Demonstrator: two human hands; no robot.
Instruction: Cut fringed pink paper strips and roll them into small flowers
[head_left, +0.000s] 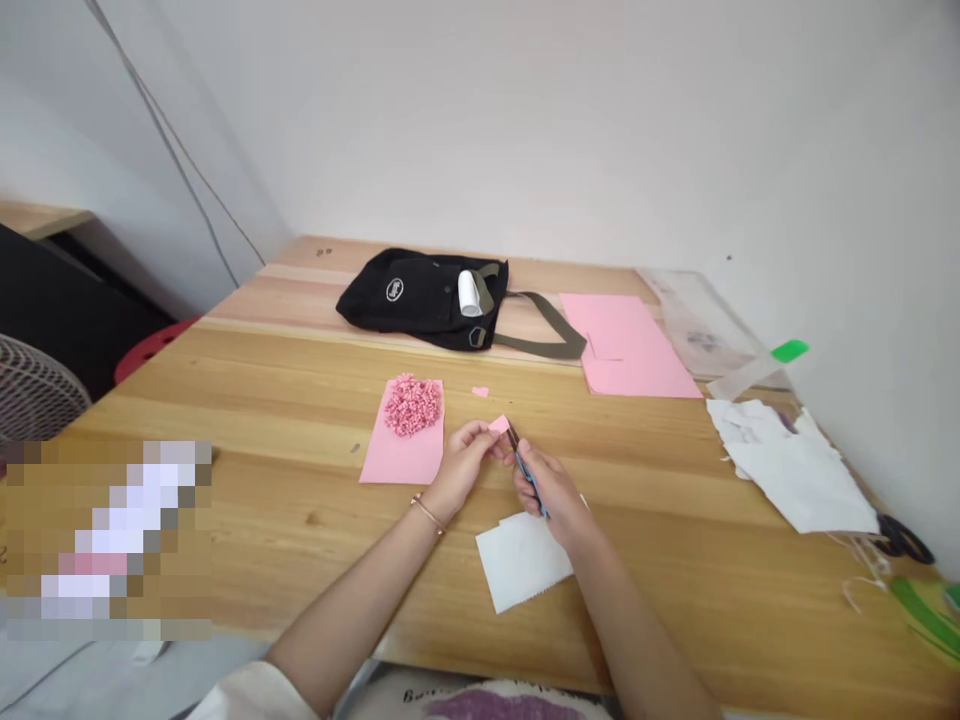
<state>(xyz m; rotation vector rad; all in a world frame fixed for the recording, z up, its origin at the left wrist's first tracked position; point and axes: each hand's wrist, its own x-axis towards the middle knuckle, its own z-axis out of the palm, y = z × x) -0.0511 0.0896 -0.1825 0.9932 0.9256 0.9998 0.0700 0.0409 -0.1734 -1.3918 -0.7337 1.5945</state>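
Observation:
A small piece of pink paper [499,425] is pinched in the fingers of my left hand [470,455]. My right hand [551,485] grips a pair of small scissors [530,478] with blue handles, their dark blades at the edge of that pink piece. Left of my hands, a pink sheet [401,460] carries a heap of curled pink paper pieces [412,405]. Just beyond my fingers lies a tiny pink scrap [480,391]. White paper [521,570] rests under my right wrist, partly covered by it.
Behind is a black bag [420,300] with a white roll [469,293] on it. Larger pink sheets [637,345] lie back right, near a clear plastic sleeve [694,315]. White cloth-like sheets [795,470] and black-handled scissors [904,540] are at the right edge. A fan [37,390] stands left.

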